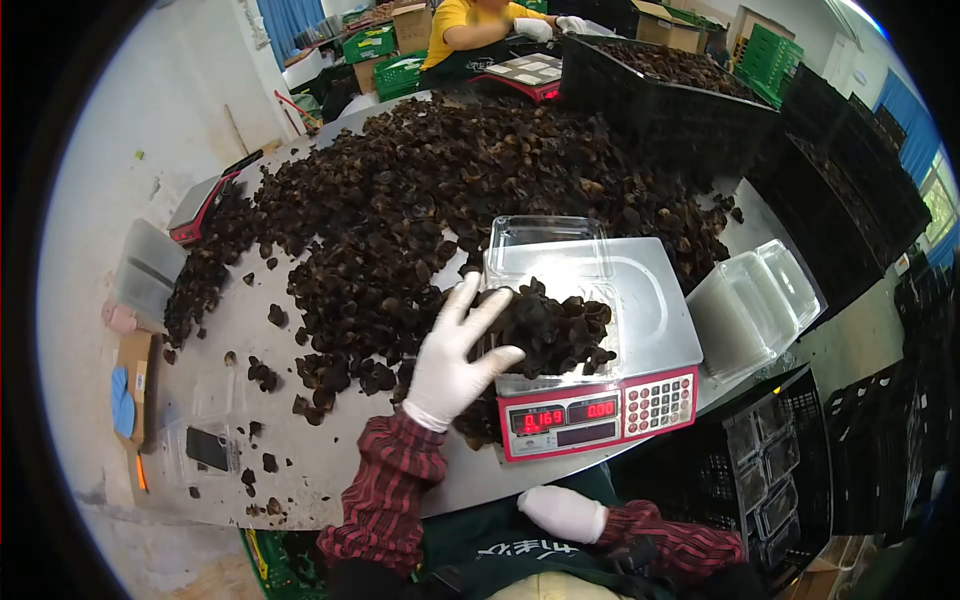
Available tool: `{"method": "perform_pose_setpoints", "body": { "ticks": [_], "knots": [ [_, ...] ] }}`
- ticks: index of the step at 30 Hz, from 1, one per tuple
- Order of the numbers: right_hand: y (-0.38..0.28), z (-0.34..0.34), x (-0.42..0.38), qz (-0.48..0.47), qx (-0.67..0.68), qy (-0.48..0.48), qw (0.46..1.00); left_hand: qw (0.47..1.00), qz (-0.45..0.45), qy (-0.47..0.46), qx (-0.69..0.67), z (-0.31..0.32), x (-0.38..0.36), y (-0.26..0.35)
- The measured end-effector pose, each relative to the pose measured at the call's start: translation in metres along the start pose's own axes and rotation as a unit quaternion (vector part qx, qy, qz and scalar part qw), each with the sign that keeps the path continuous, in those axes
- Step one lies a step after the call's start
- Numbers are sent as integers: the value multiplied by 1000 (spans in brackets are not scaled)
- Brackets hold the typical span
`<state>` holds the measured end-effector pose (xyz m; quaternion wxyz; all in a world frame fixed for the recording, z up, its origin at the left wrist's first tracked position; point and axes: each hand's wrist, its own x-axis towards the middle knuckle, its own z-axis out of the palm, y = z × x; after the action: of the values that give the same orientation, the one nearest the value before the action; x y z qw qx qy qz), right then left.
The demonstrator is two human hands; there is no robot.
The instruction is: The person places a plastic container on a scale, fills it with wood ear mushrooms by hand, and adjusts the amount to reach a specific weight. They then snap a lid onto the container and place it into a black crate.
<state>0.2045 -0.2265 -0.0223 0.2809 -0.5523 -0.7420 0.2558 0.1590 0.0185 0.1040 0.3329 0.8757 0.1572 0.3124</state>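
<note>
My left hand (455, 358), in a white glove, is at the left side of the scale with its fingers spread. Its fingertips are at the edge of a heap of dark wood ear mushrooms (553, 328); whether they touch is hard to tell. That heap lies in a clear plastic box (548, 232), its lid half folded back, on the steel pan of a red digital scale (640, 290). The display reads 0.169. Low in front of my apron (480, 535), my gloved right hand (563, 513) is closed, with nothing visible in it.
A large pile of wood ear (400, 190) covers the steel table. Stacked clear boxes (745, 310) stand right of the scale. A black crate (660, 110) stands at the back; another (790, 400) holds filled boxes. A phone (207, 448) lies left. Opposite, a person (470, 40) works.
</note>
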Motion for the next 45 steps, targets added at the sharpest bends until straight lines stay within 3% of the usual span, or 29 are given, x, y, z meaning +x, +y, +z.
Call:
{"method": "perform_pose_setpoints", "body": {
  "ticks": [1, 2, 3, 4, 5, 6, 8, 9, 11, 12, 13, 15, 17, 19, 21, 22, 23, 25, 27, 29, 31, 33, 34, 35, 37, 39, 41, 43, 45],
  "knots": [
    [-5, -14, -2, -37, -9, 108, 993, 1000, 12, -22, 18, 5, 3, 6],
    [-13, -43, 4, -6, -43, 149, 988, 997, 33, -35, 61, 12, 6, 13],
    [-22, -72, 11, 173, -105, 76, 976, 992, 53, -49, 103, 18, 9, 20],
    [-24, -93, 14, 120, -130, 281, 943, 988, 64, -60, 130, 28, 10, 20],
    [-16, -108, 19, 101, -125, 424, 891, 982, 75, -71, 157, 39, 10, 16],
    [-19, -130, 29, 177, -119, 478, 852, 985, 55, -70, 146, 49, 9, 14],
    [-6, -161, 46, 187, -117, 523, 824, 992, 4, -92, 83, 49, 12, 20],
    [0, -170, 51, 219, -87, 464, 854, 992, -6, -104, 68, 49, 13, 21],
    [15, -176, 55, 227, -192, 432, 852, 990, 38, -104, 82, 44, 14, 23],
    [13, -179, 52, 273, -191, 424, 842, 990, 63, -103, 69, 38, 15, 24],
    [11, -183, 49, 265, -237, 440, 825, 989, 101, -56, 88, 32, 16, 26],
    [14, -188, 35, 267, -166, 495, 810, 992, 101, -26, 65, 12, 29, 25],
    [12, -185, 31, 241, -155, 544, 789, 996, -2, 85, -18, 13, 37, 8],
    [11, -179, 24, 337, -79, 481, 806, 991, -123, 56, -25, 16, 61, -26],
    [34, -168, 20, 392, 43, 376, 839, 968, -213, -19, -133, 34, 82, -76],
    [27, -172, 25, 405, 150, 366, 824, 962, -203, -78, -167, 40, 90, -93],
    [19, -178, 30, 413, 255, 352, 800, 962, -200, -79, -169, 39, 91, -86],
    [16, -183, 30, 412, 294, 353, 787, 889, -246, 15, -385, 35, 92, -72],
    [17, -182, 25, 411, 335, 355, 770, 829, -129, 67, -540, 26, 80, -60],
    [22, -180, 10, 296, 438, 349, 774, 944, 5, 3, -330, 9, 52, -71],
    [25, -178, 6, 297, 490, 332, 749, 989, 145, 7, -21, -12, 28, -37],
    [29, -173, 3, 289, 472, 333, 764, 999, 51, 7, -16, -7, -3, -21],
    [6, -189, 18, 407, 368, 279, 788, 966, -169, -46, -192, -2, -19, -18],
    [12, -183, 17, 400, 390, 280, 780, 881, -266, -59, -387, 3, -26, -17],
    [21, -176, 14, 355, 458, 258, 773, 856, -301, -42, -418, 4, -29, -4],
    [11, -179, 20, 363, 426, 264, 786, 827, -316, -2, -465, 10, -30, -7],
    [34, -155, 20, 273, 468, 290, 789, 832, -331, 17, -446, 10, -25, 5],
    [29, -154, 24, 233, 444, 329, 800, 809, -300, 26, -505, 16, -33, -16],
    [35, -146, 31, 255, 426, 361, 790, 820, -278, 35, -499, 22, -35, -28]
  ]
}}
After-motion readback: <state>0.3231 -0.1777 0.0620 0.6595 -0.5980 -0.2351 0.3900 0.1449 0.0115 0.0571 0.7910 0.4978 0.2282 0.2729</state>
